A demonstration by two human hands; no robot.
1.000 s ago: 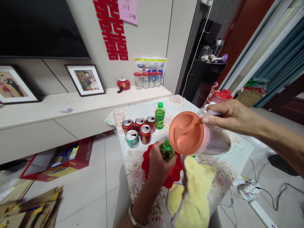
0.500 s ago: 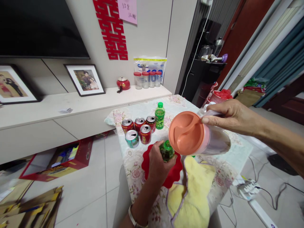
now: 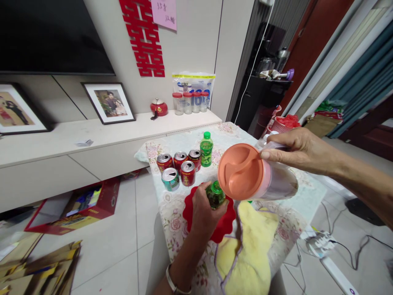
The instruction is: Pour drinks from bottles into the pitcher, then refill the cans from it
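My left hand [image 3: 206, 211] is wrapped round a green bottle [image 3: 215, 196] on a red scalloped mat [image 3: 226, 224]. Gripped in my right hand [image 3: 290, 151] is a clear pitcher [image 3: 281, 182], tilted on its side, its orange lid [image 3: 241, 171] close to the bottle's top. Whether liquid flows between them cannot be made out. Behind the mat stand several open cans [image 3: 188, 173] and a second green bottle [image 3: 206, 150] with its cap on. A yellow cloth [image 3: 256, 246] lies crumpled to the right of the mat.
The table has a floral cloth [image 3: 175, 209]. Beyond it, a white cabinet [image 3: 123, 135] holds framed photos [image 3: 109, 102], a red pot [image 3: 159, 107] and glass jars [image 3: 187, 104]. Cables and a power strip [image 3: 337, 276] lie on the floor at right, an open red box [image 3: 92, 209] at left.
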